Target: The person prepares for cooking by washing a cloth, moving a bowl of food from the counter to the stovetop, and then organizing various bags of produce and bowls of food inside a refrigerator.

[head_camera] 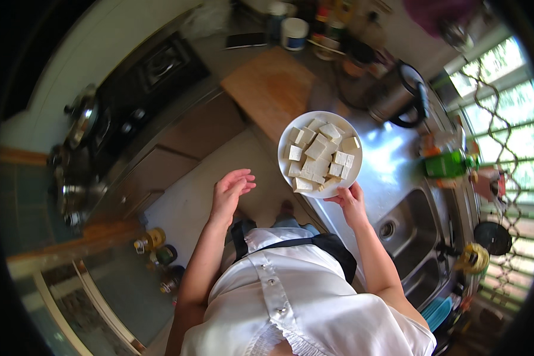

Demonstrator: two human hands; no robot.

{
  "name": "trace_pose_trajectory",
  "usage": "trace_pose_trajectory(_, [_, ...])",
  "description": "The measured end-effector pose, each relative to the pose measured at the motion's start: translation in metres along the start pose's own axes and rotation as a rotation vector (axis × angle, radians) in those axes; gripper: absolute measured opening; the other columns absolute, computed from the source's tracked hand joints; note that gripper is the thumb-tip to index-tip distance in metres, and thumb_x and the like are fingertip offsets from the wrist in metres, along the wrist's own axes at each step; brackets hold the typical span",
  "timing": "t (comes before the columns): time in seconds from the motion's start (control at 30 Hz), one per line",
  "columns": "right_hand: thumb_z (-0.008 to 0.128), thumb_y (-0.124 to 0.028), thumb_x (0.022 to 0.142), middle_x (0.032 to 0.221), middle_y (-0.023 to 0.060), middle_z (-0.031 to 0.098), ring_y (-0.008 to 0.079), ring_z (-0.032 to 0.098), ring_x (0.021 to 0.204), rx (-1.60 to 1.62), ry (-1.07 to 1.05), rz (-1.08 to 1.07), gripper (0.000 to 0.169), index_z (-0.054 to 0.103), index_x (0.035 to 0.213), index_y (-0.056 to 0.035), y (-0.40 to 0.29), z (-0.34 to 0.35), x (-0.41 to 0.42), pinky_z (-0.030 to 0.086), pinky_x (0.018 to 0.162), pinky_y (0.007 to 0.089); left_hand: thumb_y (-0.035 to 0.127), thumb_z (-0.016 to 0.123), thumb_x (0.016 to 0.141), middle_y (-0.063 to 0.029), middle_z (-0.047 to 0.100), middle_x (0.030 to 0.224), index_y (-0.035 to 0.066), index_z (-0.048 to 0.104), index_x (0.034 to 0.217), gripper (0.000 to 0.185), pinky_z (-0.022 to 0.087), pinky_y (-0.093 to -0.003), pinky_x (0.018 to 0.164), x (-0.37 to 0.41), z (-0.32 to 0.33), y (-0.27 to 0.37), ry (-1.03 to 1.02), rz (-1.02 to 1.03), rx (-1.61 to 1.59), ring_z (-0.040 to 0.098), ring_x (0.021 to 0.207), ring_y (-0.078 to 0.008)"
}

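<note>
My right hand (350,202) grips the near rim of a white plate (286,171), thumb on top. Cut blocks of white tofu (316,167) lie piled on the plate, some overlapping. The plate is held up beside the steel counter edge, close to a wooden cutting board (271,84). To the left, my left hand (232,191) is raised over the floor with its fingers loosely bent and apart, holding nothing and not touching the plate.
A double steel sink (411,227) lies at the right, with a green bottle (445,164) behind it. An electric kettle (389,95) stands beyond the plate. A gas stove (151,75) and pots (82,120) are at the left. Several bottles (162,256) stand on the floor.
</note>
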State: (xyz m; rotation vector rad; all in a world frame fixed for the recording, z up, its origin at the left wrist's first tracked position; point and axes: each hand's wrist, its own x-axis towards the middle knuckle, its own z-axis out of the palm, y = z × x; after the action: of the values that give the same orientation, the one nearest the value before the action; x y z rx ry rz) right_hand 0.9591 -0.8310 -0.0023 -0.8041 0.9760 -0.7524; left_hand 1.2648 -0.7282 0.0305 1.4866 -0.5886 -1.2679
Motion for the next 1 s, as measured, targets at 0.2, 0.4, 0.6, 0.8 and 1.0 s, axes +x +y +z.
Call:
trace_pose_trajectory(0.2, [0.048, -0.007, 0.089, 0.113, 0.0166, 0.061, 0.0266, 0.064, 0.097, -0.124, -0.288, 0.073, 0.035, 0.048, 0.122, 0.0047, 0.0, 0.131, 0.015, 0.057, 0.079, 0.0385, 0.027, 0.053, 0.096, -0.0127, 0.066, 0.106, 0.003, 0.054, 0.125, 0.038, 0.052, -0.032, 0.081, -0.028, -0.102, -0.009, 0.17, -0.041, -0.245, 0.066, 0.09, -0.0198])
trace_pose_trajectory(0.4, [0.048, -0.009, 0.088, 0.115, 0.017, 0.061, 0.0282, 0.065, 0.098, -0.278, -0.531, 0.195, 0.039, 0.047, 0.125, 0.0039, 0.005, 0.265, 0.023, 0.058, 0.077, 0.0385, 0.028, 0.046, 0.101, -0.0083, 0.066, 0.095, 0.002, 0.057, 0.122, 0.035, 0.053, -0.0301, 0.072, -0.079, -0.189, 0.018, 0.21, 0.06, -0.421, 0.064, 0.081, -0.0153])
trace_pose_trajectory(0.6, [0.048, -0.009, 0.089, 0.115, 0.0169, 0.06, 0.0278, 0.064, 0.097, -0.495, -0.673, 0.334, 0.038, 0.048, 0.124, 0.0065, 0.036, 0.423, 0.016, 0.058, 0.079, 0.0372, 0.023, 0.047, 0.1, -0.0081, 0.066, 0.091, -0.001, 0.058, 0.116, 0.031, 0.054, -0.0294, 0.073, -0.145, -0.317, 0.023, 0.416, 0.141, -0.435, 0.064, 0.08, -0.0149])
trace_pose_trajectory(0.8, [0.045, -0.005, 0.093, 0.117, 0.016, 0.058, 0.0267, 0.063, 0.098, -0.527, -0.93, 0.465, 0.036, 0.044, 0.128, 0.0031, 0.102, 0.536, 0.034, 0.058, 0.079, 0.0373, 0.015, 0.05, 0.096, -0.0093, 0.066, 0.096, -0.004, 0.057, 0.118, 0.03, 0.055, -0.0303, 0.073, -0.18, -0.407, -0.006, 0.672, 0.099, -0.496, 0.065, 0.08, -0.0161])
trace_pose_trajectory(1.0, [0.046, -0.007, 0.093, 0.12, 0.0148, 0.056, 0.0246, 0.064, 0.098, -0.629, -1.127, 0.609, 0.039, 0.042, 0.131, 0.0015, 0.173, 0.625, 0.069, 0.058, 0.08, 0.0358, 0.008, 0.05, 0.09, -0.0099, 0.067, 0.096, -0.005, 0.06, 0.116, 0.03, 0.057, -0.0297, 0.071, -0.19, -0.477, -0.028, 0.911, 0.02, -0.471, 0.067, 0.077, -0.0174])
